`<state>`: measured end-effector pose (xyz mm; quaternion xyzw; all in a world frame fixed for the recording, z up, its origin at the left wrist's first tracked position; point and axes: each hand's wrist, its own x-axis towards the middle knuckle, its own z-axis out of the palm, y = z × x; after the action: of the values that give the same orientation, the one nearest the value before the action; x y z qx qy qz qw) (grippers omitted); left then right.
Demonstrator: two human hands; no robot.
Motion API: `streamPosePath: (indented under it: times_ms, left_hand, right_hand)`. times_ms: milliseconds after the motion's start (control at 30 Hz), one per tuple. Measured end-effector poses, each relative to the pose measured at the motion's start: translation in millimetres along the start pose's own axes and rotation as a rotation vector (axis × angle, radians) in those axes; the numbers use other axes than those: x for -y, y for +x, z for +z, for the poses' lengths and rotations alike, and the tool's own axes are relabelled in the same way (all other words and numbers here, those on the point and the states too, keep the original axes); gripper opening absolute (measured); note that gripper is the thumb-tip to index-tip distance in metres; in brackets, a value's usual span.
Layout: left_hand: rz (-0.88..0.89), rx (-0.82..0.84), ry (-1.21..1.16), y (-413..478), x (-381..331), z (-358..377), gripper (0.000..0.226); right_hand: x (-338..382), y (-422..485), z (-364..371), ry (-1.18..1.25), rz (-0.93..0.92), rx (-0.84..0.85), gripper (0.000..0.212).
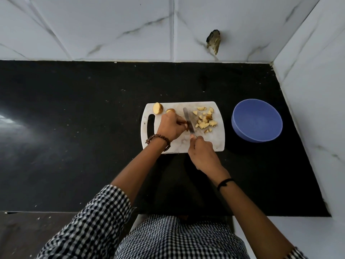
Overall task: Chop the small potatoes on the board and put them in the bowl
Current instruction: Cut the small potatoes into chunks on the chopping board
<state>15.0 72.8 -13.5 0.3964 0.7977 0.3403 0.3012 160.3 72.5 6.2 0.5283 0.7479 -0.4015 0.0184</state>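
White board point(214, 143) on black desk point(74, 128), handle hole at left end. Left hand point(170, 126) over mid board, fingers curled down, pinching a small potato point(186, 128) vs. the board. Mostly hidden under fingers, only a brown bit shows next to the blade. Right hand point(202, 154) at near edge of board, clenched round the knife point(188, 118) handle, one finger out along top of blade. Blade points away from the person, tip toward far edge, edge touching the potato by the left fingers.

Pile of cut pieces point(204, 120) on right part of board, just right of blade, yellow inside w/ some brown skin. Potato half point(158, 108) at far left corner of board, cut side up, by the handle hole. 2nd potato chunk point(170, 110) just right of it, partly behind left hand.

Blue bowl point(242, 131) on desk, right of board, near but not touching.

Brown bead bracelet point(158, 137) on left wrist. Thin black band point(225, 183) on right wrist. Black & white check sleeve point(97, 221) rolled up on left arm.

White marble-look tiles point(112, 25) behind & at right of desk. Dark broken spot point(214, 41) in back wall, above board.
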Motion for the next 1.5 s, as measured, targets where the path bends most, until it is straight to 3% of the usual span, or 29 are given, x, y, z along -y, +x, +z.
streamPosePath:
  times_ms: [333, 567, 1500]
  left_hand:
    - [-0.038, 0.010, -0.091, -6, 13, -12, 0.021]
    - [-0.023, 0.024, -0.147, -4, 9, -8, 0.021]
    - [-0.013, 0.037, -0.130, 3, 11, -3, 0.027]
  right_hand:
    - [14, 5, 2, -0.105, -0.020, 0.001, 0.046]
    - [11, 8, 8, -0.192, -0.003, -0.032, 0.035]
    - [0, -16, 5, -0.009, 0.050, 0.043, 0.036]
